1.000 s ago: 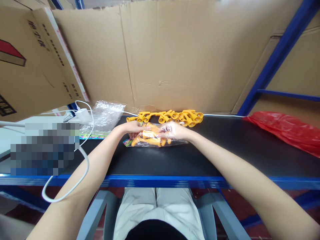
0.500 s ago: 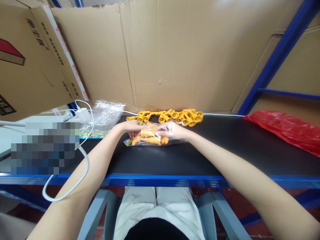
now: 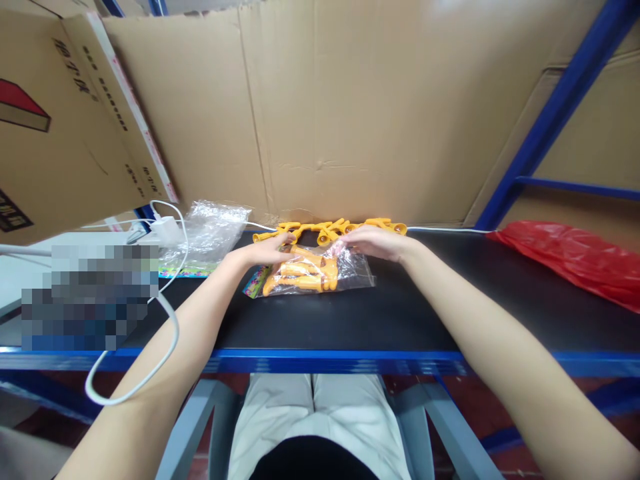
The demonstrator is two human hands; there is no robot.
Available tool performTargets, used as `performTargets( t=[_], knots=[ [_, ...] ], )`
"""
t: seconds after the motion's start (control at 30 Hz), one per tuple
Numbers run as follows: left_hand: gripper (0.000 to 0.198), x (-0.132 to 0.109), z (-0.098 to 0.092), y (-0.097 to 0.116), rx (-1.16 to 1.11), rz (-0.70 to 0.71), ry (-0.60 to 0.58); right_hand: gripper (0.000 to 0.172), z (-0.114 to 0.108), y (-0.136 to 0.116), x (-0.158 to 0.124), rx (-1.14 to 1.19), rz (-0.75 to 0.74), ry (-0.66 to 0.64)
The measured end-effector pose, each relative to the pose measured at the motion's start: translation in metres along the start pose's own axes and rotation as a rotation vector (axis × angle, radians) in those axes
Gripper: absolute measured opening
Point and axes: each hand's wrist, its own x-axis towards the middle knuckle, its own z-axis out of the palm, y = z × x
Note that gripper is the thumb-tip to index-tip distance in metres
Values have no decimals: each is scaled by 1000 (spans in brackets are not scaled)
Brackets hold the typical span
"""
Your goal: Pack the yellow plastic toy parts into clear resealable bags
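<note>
A clear plastic bag (image 3: 350, 270) with several yellow plastic pieces (image 3: 300, 275) inside lies on the black tabletop (image 3: 400, 313). My left hand (image 3: 265, 252) grips the bag at its far left edge, fingers closed on the film. My right hand (image 3: 377, 241) lies just behind the bag, on a row of loose yellow pieces (image 3: 305, 230) that runs along the cardboard wall. Its fingers curl down over those pieces and point left, with the tips close to the bag's top edge. What they hold is hidden.
A crumpled stack of clear bags (image 3: 210, 230) lies at the left by a white charger (image 3: 165, 230) and its cable (image 3: 165, 333). A red plastic bag (image 3: 570, 260) is at the right. Cardboard (image 3: 350, 113) walls the back. The blue table edge (image 3: 320, 363) is near me.
My right hand has left the bag and moved back and right onto the row of loose yellow pieces. My left hand has stayed on the bag's left end.
</note>
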Motion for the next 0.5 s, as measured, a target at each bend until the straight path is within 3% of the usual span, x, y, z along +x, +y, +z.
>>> performTargets(
  t=[0.07,0.13,0.27,0.4,0.5],
  knots=[
    [63,0,1,3,5,-23,9,23,0,2,1,-131,-12,55],
    [56,1,1,5,46,-85,95,22,1,6,4,-330,3,144],
    [53,3,0,1,121,-230,219,21,4,18,13,-711,-3,429],
    [47,13,10,-9,44,-233,222,20,7,23,18,-898,-94,582],
    [46,21,22,-11,-40,-219,173,28,4,19,14,-1005,44,672]
  ],
)
